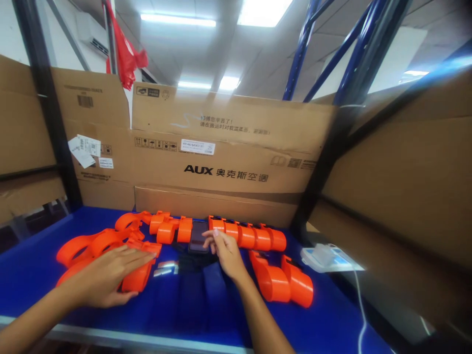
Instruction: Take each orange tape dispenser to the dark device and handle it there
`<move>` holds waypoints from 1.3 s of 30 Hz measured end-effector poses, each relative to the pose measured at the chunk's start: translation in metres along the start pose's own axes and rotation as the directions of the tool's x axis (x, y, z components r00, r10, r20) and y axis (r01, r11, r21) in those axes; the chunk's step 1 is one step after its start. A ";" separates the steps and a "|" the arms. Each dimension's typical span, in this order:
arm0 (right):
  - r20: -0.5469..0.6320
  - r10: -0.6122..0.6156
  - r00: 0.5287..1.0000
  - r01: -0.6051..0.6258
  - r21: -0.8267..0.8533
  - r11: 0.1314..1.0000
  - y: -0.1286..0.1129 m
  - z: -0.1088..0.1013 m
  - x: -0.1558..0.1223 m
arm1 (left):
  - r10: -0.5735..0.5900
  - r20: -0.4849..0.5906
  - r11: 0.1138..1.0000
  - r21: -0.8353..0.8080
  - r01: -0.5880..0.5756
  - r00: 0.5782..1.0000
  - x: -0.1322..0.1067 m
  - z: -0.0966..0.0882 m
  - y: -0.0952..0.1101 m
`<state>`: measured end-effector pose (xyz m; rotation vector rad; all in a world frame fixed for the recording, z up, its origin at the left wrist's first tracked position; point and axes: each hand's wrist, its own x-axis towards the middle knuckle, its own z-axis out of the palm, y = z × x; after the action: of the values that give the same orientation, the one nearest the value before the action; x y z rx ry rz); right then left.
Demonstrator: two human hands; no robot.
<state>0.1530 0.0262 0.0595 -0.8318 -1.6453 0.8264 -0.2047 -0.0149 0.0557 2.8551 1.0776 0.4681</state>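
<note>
My left hand (116,275) lies across the orange bands at the left, its fingers stretched over the top of one curved orange band (138,279) and its thumb low beside it, the band between them. My right hand (224,248) is over the right edge of a dark phone (198,233), fingers loosely bent and apart, holding nothing I can see. Whether a fingertip touches the screen I cannot tell. Below the phone lie dark blue straps (214,287) and small shiny strips (165,268).
More orange bands (254,237) stand in a row right of the phone; two larger ones (298,285) sit nearer. Others (79,248) pile at the left. A white power strip (328,258) with a cable is at the right edge. Cardboard (228,147) walls the blue table (155,314).
</note>
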 end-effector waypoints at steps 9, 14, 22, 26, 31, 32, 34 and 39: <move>-0.029 0.024 0.999 -0.023 0.021 1.000 0.003 -0.001 0.001 | -0.010 -0.026 0.999 -0.039 0.009 1.000 0.010 -0.013 0.009; -0.040 0.015 0.999 -0.015 0.003 1.000 0.002 -0.001 0.001 | -0.083 -0.058 0.996 -0.029 0.082 0.995 0.014 -0.009 0.009; -0.058 -0.024 0.998 0.021 -0.052 0.998 0.004 -0.003 0.000 | -0.045 -0.287 0.987 -0.158 -0.002 0.957 0.075 0.036 0.052; -0.067 -0.051 0.996 0.043 -0.115 0.992 0.005 -0.005 0.000 | -0.274 -0.008 0.962 0.019 0.274 0.962 0.104 0.054 0.069; -0.125 -0.062 0.990 0.049 -0.110 0.993 0.006 -0.010 0.001 | -0.385 0.088 0.922 0.089 0.377 0.919 0.118 0.056 0.077; -0.145 -0.062 0.988 0.047 -0.101 0.994 0.006 -0.011 0.001 | -0.390 0.081 0.920 0.077 0.384 0.917 0.118 0.057 0.077; -0.174 -0.059 0.983 0.044 -0.087 0.995 0.006 -0.012 0.002 | -0.409 0.057 0.912 0.055 0.406 0.911 0.115 0.059 0.076; -0.166 -0.081 0.983 0.062 -0.117 0.991 0.007 -0.013 0.002 | -0.448 0.003 0.894 0.021 0.448 0.894 0.105 0.062 0.071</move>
<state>0.1663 0.0327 0.0569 -0.8909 -1.5707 0.6002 -0.0658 0.0035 0.0352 2.4916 1.6826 0.4077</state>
